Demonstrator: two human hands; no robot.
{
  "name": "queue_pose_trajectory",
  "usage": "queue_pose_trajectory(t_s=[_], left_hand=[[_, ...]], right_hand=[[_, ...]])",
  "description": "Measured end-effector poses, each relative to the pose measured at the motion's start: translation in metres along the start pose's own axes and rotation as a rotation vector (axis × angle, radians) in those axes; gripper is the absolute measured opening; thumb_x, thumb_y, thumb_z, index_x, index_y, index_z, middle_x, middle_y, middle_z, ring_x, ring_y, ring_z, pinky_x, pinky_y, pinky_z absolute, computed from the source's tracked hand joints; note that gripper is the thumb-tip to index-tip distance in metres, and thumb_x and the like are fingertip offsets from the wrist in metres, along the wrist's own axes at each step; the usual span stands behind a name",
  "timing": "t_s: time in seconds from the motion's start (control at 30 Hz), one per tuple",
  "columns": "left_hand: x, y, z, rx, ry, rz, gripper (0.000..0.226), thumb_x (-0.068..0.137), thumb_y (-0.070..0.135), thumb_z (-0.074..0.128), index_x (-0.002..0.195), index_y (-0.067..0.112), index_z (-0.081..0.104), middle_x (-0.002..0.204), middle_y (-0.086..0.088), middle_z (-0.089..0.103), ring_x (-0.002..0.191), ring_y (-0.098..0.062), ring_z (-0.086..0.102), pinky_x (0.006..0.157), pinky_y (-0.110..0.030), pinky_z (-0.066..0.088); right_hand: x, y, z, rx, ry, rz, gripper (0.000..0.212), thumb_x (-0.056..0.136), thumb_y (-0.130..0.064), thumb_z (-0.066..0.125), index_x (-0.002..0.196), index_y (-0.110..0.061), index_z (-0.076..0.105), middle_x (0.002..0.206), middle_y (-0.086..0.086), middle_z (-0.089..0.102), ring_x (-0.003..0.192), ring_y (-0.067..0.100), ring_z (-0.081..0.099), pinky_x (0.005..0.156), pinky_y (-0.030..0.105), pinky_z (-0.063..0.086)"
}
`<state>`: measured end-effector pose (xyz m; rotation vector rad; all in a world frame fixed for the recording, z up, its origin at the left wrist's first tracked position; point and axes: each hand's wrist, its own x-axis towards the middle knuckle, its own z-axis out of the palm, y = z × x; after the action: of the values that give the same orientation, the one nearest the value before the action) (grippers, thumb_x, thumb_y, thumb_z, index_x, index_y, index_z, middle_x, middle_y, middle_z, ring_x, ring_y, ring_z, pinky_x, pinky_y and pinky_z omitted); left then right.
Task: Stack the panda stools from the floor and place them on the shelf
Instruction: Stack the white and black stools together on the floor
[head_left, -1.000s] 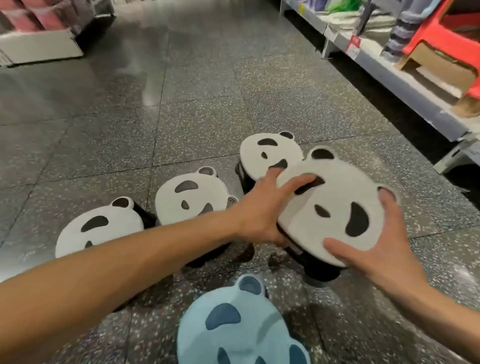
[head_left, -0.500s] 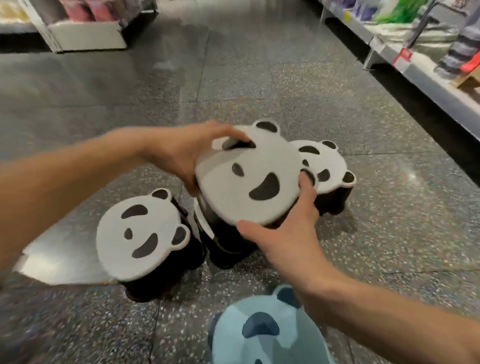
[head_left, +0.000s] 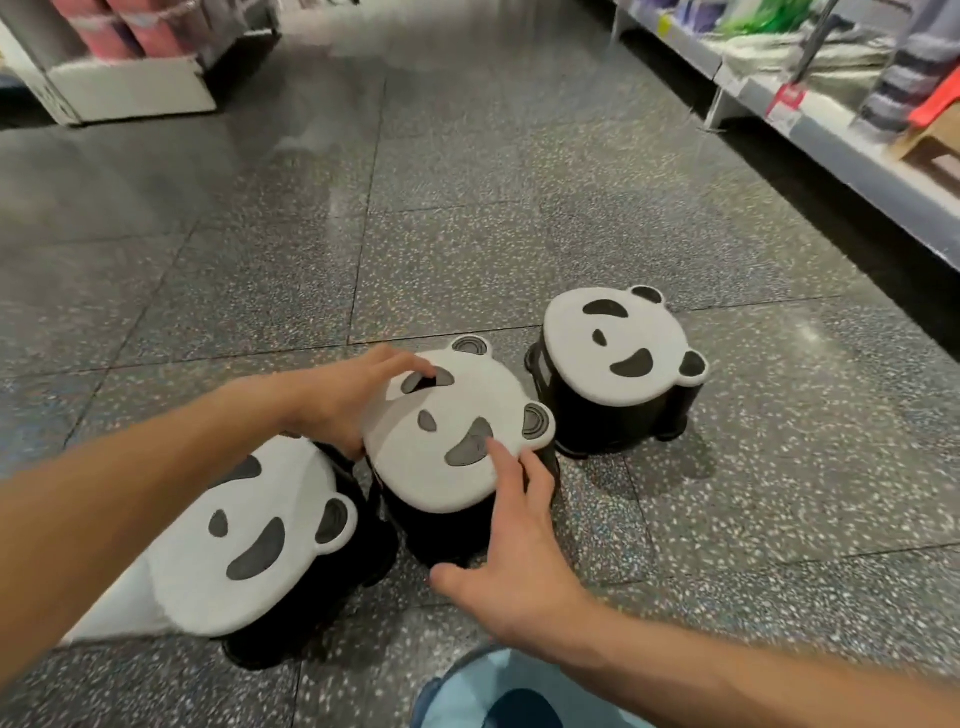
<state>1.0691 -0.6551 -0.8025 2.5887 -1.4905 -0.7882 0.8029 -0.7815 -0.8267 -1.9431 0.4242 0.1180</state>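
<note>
Three black-and-white panda stools stand in a row on the floor. The middle panda stool (head_left: 447, 447) sits higher than its neighbours, apparently set on another stool beneath it. My left hand (head_left: 332, 400) grips its far-left rim with a finger in the eye opening. My right hand (head_left: 519, 561) holds its near-right side, fingertips on the seat by the mouth patch, thumb low beside the black base. The left panda stool (head_left: 244, 540) is partly hidden by my left forearm. The right panda stool (head_left: 613, 343) stands apart from both hands.
A light-blue panda stool (head_left: 519, 696) lies at the bottom edge under my right forearm. The grey shelf (head_left: 831, 150) with goods and a red price tag runs along the right. A white display box (head_left: 130, 88) stands far left on the speckled floor.
The stool I carried has moved left and come down onto the middle stool. The view has shifted, so the row now sits lower and more central.
</note>
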Motion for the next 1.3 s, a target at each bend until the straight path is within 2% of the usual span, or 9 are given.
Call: queue_pose_trajectory(t_s=[0.2, 0.33, 0.43, 0.5, 0.63, 0.83, 0.97, 1.13, 1.3], left_hand=[[0.007, 0.009, 0.013, 0.036, -0.101, -0.06, 0.135, 0.053, 0.01, 0.093, 0.159, 0.032, 0.012, 0.145, 0.0, 0.02, 0.127, -0.035, 0.053, 0.104, -0.048, 0.053], [0.008, 0.004, 0.0, -0.501, -0.178, -0.171, 0.115, 0.062, 0.018, 0.086, 0.152, 0.041, 0.018, 0.153, 0.001, 0.03, 0.138, -0.028, 0.046, 0.111, -0.042, 0.048], [0.01, -0.002, -0.004, -0.74, -0.098, -0.217, 0.114, 0.076, 0.017, 0.086, 0.16, 0.036, 0.011, 0.157, -0.002, 0.037, 0.136, -0.028, 0.052, 0.111, -0.041, 0.046], [0.013, -0.001, 0.001, -0.798, -0.06, -0.231, 0.106, 0.074, 0.024, 0.085, 0.158, 0.042, 0.023, 0.153, 0.002, 0.048, 0.135, -0.027, 0.056, 0.112, -0.043, 0.046], [0.023, -0.004, 0.012, -0.934, -0.033, -0.278, 0.077, 0.073, 0.029, 0.085, 0.14, 0.043, 0.05, 0.13, 0.001, 0.073, 0.118, -0.025, 0.072, 0.089, -0.038, 0.058], [0.027, 0.002, 0.015, -0.986, 0.016, -0.291, 0.084, 0.065, 0.019, 0.092, 0.137, 0.036, 0.052, 0.125, -0.008, 0.075, 0.113, -0.035, 0.075, 0.091, -0.05, 0.064], [0.011, 0.003, 0.026, -0.912, 0.018, -0.188, 0.098, 0.064, 0.012, 0.098, 0.143, 0.04, 0.048, 0.131, 0.002, 0.071, 0.123, -0.023, 0.069, 0.093, -0.035, 0.061], [-0.008, 0.017, 0.039, -0.916, 0.065, -0.139, 0.11, 0.069, 0.0, 0.096, 0.155, 0.031, 0.035, 0.143, -0.001, 0.062, 0.134, -0.021, 0.06, 0.11, -0.039, 0.053], [-0.019, 0.027, 0.054, -0.859, 0.062, -0.005, 0.128, 0.067, -0.011, 0.096, 0.159, 0.031, 0.017, 0.151, 0.004, 0.053, 0.131, 0.007, 0.056, 0.104, -0.014, 0.049]], right_hand=[[0.011, 0.024, -0.01, 0.038, 0.001, 0.116, 0.117, 0.065, -0.035, 0.081, 0.152, -0.054, 0.005, 0.142, -0.019, 0.013, 0.139, 0.016, 0.032, 0.107, 0.024, 0.031], [0.018, 0.023, -0.015, 0.207, 0.089, 0.161, 0.123, 0.053, -0.05, 0.086, 0.146, -0.061, 0.006, 0.144, -0.014, 0.025, 0.129, 0.015, 0.043, 0.109, 0.033, 0.038], [0.02, 0.023, -0.017, 0.283, 0.114, 0.18, 0.132, 0.051, -0.055, 0.091, 0.145, -0.07, -0.002, 0.141, -0.02, 0.018, 0.13, 0.012, 0.038, 0.113, 0.035, 0.036], [0.02, 0.024, -0.016, 0.253, 0.127, 0.174, 0.138, 0.051, -0.058, 0.091, 0.144, -0.072, -0.009, 0.144, -0.021, 0.015, 0.128, 0.007, 0.029, 0.107, 0.03, 0.031], [0.021, 0.023, -0.005, 0.19, 0.162, 0.148, 0.142, 0.05, -0.062, 0.091, 0.126, -0.082, -0.027, 0.165, -0.011, 0.006, 0.129, 0.007, 0.026, 0.108, 0.03, 0.027], [0.026, 0.017, 0.005, 0.178, 0.184, 0.145, 0.148, 0.051, -0.061, 0.092, 0.114, -0.08, -0.041, 0.172, 0.009, -0.009, 0.155, 0.028, 0.023, 0.117, 0.038, 0.026], [0.035, 0.024, 0.003, 0.073, 0.283, 0.139, 0.157, 0.037, -0.062, 0.09, 0.126, -0.075, -0.038, 0.162, 0.018, 0.012, 0.141, 0.034, 0.038, 0.103, 0.034, 0.033], [0.039, 0.049, -0.019, 0.026, 0.231, 0.006, 0.166, 0.036, -0.057, 0.097, 0.153, -0.059, -0.022, 0.161, 0.0, 0.023, 0.146, 0.018, 0.025, 0.112, 0.034, 0.03], [0.042, 0.07, -0.033, 0.013, 0.171, -0.087, 0.169, 0.038, -0.049, 0.102, 0.159, -0.053, -0.017, 0.167, -0.012, 0.019, 0.151, 0.008, 0.024, 0.122, 0.03, 0.026]])
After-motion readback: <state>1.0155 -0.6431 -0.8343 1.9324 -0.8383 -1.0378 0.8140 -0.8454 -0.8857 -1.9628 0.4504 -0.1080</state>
